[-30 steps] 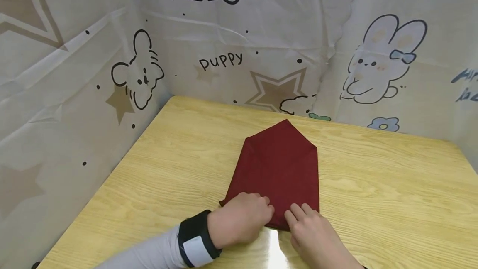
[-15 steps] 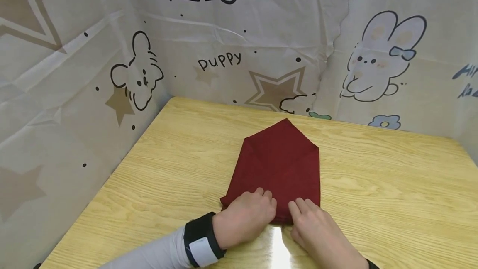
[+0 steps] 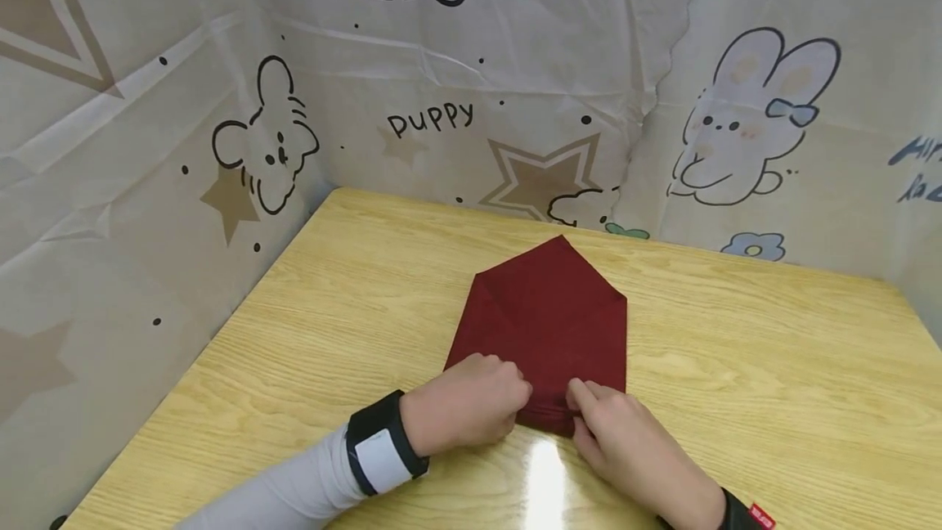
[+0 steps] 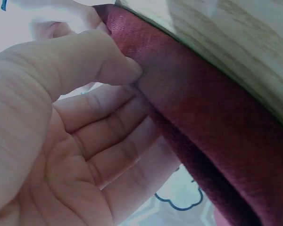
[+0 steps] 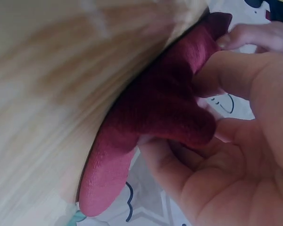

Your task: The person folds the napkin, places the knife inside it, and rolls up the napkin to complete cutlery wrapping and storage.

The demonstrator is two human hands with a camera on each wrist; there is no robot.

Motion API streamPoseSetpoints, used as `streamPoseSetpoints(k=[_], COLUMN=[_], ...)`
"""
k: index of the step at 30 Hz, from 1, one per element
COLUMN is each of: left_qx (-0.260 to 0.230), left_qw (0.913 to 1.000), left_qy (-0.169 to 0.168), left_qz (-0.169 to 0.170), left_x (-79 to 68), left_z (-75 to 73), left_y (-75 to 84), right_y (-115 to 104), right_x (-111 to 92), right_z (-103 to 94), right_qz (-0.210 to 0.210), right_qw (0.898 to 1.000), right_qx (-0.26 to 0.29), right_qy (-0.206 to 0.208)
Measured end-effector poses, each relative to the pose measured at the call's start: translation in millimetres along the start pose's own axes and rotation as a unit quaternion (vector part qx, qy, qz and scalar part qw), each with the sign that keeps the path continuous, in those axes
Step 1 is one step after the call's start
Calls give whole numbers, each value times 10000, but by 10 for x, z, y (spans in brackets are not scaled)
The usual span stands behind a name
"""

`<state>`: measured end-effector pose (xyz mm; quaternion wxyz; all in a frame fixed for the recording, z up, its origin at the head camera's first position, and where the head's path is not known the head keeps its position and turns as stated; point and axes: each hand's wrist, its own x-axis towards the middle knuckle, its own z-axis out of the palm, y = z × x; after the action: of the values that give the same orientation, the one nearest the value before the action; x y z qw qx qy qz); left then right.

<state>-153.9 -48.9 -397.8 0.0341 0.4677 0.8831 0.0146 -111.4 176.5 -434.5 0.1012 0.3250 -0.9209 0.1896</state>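
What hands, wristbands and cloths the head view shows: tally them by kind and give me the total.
Hands: 2 (left hand, right hand)
Black wristbands: 2 (left wristband, right wristband, partly cut off by the frame)
Cloths: 1 (dark red cloth)
Total: 5

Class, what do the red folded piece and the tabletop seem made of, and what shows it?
Red folded piece: probably woven cloth, matte; it bends softly and shows a fine texture up close.
Tabletop: wood or wood-look laminate, somewhat glossy; it has yellowish grain and a bright reflection.
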Motion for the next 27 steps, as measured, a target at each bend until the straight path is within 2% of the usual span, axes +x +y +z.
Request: streamPoseSetpoints(k=[4, 8, 12, 15, 17, 19, 21, 24, 27], left_qx=[-256, -302, -53, 225, 338, 364, 439, 697, 1039], left_qw=[9996, 9993, 9993, 9984, 9974, 9963, 9954, 9935, 9906], left_qy=[78, 221, 370, 498, 601, 708, 747, 724, 594], left_qz=[-19, -44, -84, -139, -210, -319, -417, -533, -666], left_x=[12, 36, 71, 87, 91, 92, 85, 68, 23], left_z=[9, 24, 63, 100, 120, 141, 155, 171, 184], left_y=[-59, -106, -127, -119, -100, -73, -34, 32, 108], right_y=[26, 35, -5, -97, -183, -281, -366, -444, -470], right_x=[9, 18, 22, 11, -14, -50, -87, -126, -137], right_z=[5, 17, 19, -5, -19, -26, -16, 17, 52], right_qz=[115, 158, 81, -110, -217, -252, -125, 304, 616], right_qw=[9995, 9998, 9979, 9895, 9849, 9837, 9837, 9814, 9788], right_qx=[293, 155, -644, -1406, -1649, -1728, -1777, -1894, -1947], right_qy=[-13, 22, 87, 316, 488, 438, 231, -102, -139])
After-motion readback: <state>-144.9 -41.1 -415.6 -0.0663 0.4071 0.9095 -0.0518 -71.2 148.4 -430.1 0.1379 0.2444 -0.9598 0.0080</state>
